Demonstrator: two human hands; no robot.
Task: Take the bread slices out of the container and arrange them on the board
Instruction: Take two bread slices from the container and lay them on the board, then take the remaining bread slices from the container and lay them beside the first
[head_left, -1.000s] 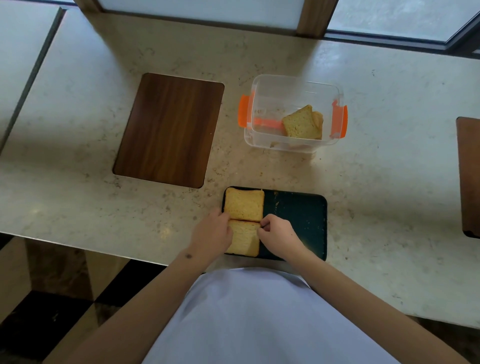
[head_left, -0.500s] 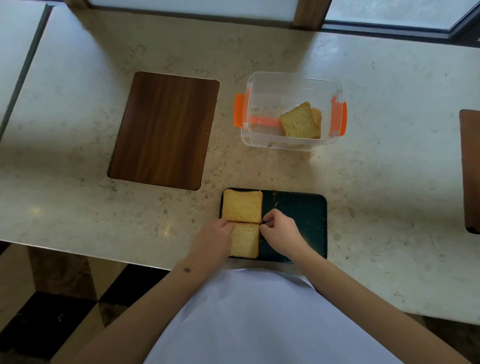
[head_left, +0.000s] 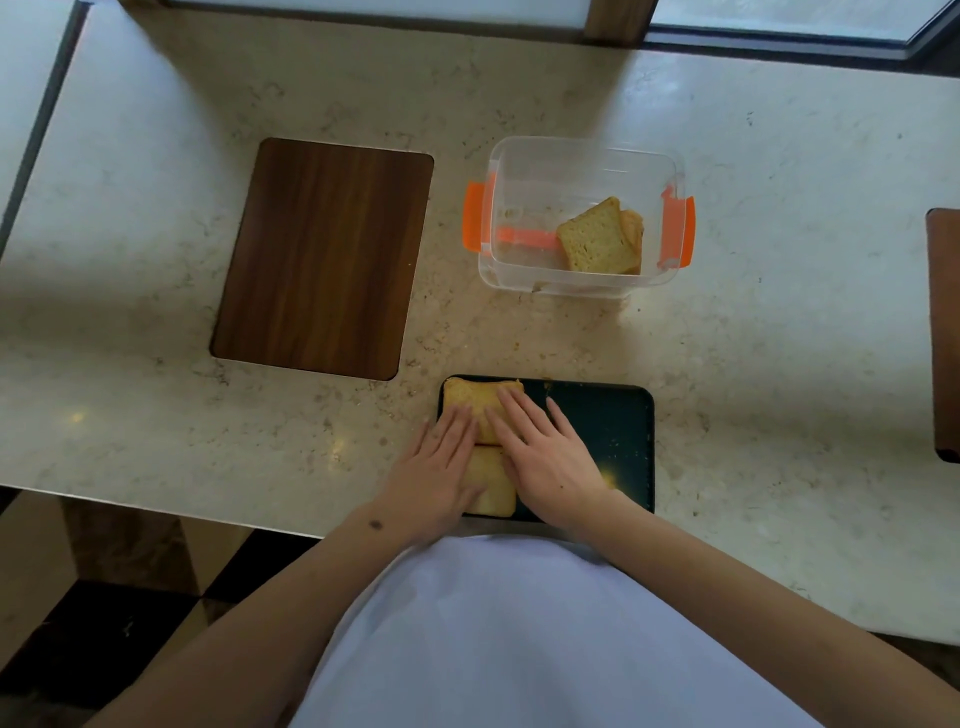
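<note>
2 golden, square bread slices lie end to end on the left part of a dark green board (head_left: 613, 431) at the near edge of the pale stone worktop (head_left: 779, 364): the far slice (head_left: 470, 397) has its browner crust along the far edge of the board, and the near slice (head_left: 493, 488) touches it at a seam. Both hands lie flat with fingers spread, gripping nothing; the left hand (head_left: 436, 467) rests over the left side of the slices and the right hand (head_left: 545, 457) covers their right side and part of the bare board. Yellow crumbs dot the green surface to the right. Farther off, a clear container (head_left: 582, 156) with orange clips stands open on the worktop, well apart from the board, and 2 more slices (head_left: 595, 239) lean together in its right near corner, the back one mostly hidden. A brown wooden board (head_left: 322, 254) lies to the left of the container, and the edge of another brown one (head_left: 945, 332) shows at the far right. No writing or label can be read anywhere.
</note>
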